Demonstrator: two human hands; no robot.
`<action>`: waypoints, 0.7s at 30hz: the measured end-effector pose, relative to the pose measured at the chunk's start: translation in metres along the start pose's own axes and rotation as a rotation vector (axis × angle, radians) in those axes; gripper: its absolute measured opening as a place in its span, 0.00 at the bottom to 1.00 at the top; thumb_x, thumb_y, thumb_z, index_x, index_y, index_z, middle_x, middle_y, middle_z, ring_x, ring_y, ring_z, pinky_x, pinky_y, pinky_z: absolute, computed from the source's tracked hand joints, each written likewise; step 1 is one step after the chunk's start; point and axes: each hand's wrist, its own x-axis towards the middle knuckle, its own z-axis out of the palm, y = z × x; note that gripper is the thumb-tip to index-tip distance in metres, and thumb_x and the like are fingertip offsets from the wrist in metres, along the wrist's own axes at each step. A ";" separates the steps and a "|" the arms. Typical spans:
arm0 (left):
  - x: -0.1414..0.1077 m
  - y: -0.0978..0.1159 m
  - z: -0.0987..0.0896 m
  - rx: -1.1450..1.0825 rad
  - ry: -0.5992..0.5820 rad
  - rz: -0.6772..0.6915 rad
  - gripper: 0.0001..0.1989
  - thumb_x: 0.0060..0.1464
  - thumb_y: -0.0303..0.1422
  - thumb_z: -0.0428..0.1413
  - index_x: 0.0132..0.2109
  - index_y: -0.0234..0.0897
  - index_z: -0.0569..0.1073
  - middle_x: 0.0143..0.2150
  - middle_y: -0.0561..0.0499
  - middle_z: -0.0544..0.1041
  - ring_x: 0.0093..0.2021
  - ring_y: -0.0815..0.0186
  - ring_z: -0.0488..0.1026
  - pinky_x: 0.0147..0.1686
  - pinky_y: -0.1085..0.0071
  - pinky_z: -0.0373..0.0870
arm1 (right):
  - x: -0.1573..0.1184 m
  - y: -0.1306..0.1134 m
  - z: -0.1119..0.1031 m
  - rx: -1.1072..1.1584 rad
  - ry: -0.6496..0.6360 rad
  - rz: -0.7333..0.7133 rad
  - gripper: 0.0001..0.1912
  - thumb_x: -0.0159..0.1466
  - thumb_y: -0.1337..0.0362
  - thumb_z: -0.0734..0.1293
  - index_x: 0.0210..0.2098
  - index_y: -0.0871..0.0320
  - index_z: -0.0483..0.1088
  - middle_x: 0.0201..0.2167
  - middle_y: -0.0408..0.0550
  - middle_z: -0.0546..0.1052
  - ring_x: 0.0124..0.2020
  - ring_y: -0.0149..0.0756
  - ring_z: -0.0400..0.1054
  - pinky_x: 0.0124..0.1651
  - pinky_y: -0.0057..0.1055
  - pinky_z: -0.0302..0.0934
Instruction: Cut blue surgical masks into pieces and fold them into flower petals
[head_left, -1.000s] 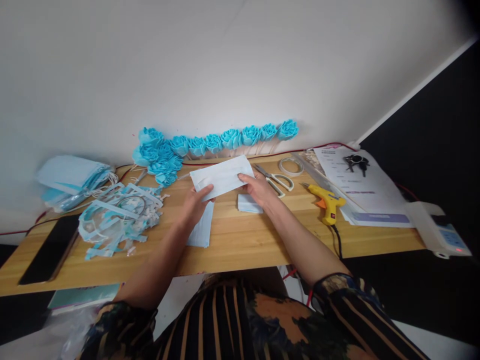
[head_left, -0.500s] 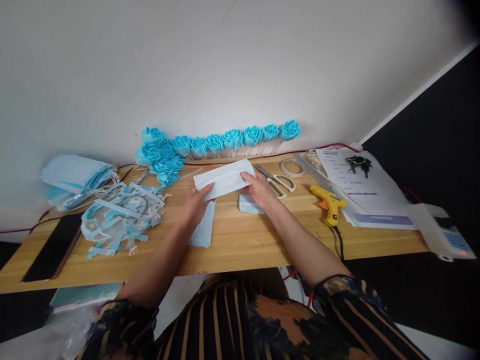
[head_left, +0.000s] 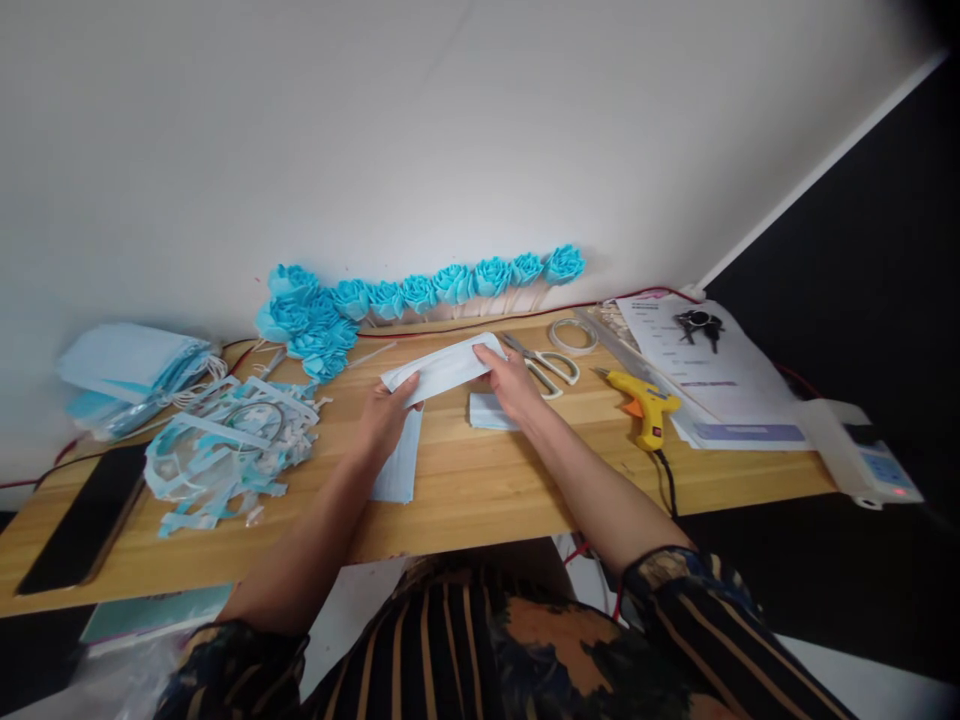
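A pale blue pleated mask sheet is stretched between my two hands above the wooden table. My left hand pinches its left end, thumb on top. At its right end, my right hand grips it with the thumb on the upper face. Under my left hand lies another pale blue sheet. A folded blue piece rests on the table beneath my right hand. Just beyond my right hand are open scissors with white handles.
Blue fabric flowers line the wall. Left: stacked masks, blue scraps, a black phone. Right: a tape roll, yellow glue gun, papers, keys and a white device.
The held sheet is tilted flatter and looks narrower, with both hands still on its ends. The table's contents have shifted slightly left in view.
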 end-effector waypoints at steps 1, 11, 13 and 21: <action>0.000 0.001 -0.001 0.019 -0.010 0.005 0.21 0.42 0.46 0.69 0.25 0.35 0.71 0.22 0.54 0.68 0.24 0.71 0.64 0.26 0.73 0.62 | 0.001 -0.001 0.000 0.000 0.007 -0.014 0.18 0.47 0.51 0.77 0.29 0.57 0.76 0.26 0.42 0.77 0.29 0.32 0.69 0.29 0.28 0.63; 0.001 0.007 0.001 -0.034 -0.035 0.024 0.23 0.42 0.49 0.68 0.30 0.35 0.72 0.22 0.55 0.68 0.24 0.71 0.64 0.26 0.74 0.63 | -0.002 -0.008 0.001 0.075 -0.168 0.052 0.22 0.44 0.51 0.80 0.32 0.56 0.77 0.31 0.43 0.81 0.33 0.34 0.73 0.33 0.28 0.69; 0.001 0.005 0.001 -0.049 -0.045 0.018 0.22 0.42 0.48 0.68 0.30 0.35 0.72 0.23 0.55 0.68 0.24 0.72 0.64 0.26 0.73 0.62 | -0.004 -0.004 0.003 0.033 -0.200 0.073 0.21 0.43 0.53 0.81 0.32 0.57 0.77 0.32 0.44 0.82 0.34 0.35 0.74 0.35 0.29 0.70; 0.002 -0.001 0.004 -0.077 -0.050 -0.004 0.18 0.37 0.37 0.70 0.33 0.34 0.74 0.27 0.53 0.73 0.26 0.70 0.68 0.27 0.71 0.64 | -0.005 0.003 0.004 -0.027 -0.119 0.019 0.19 0.47 0.56 0.79 0.35 0.56 0.77 0.36 0.44 0.82 0.37 0.37 0.75 0.33 0.29 0.70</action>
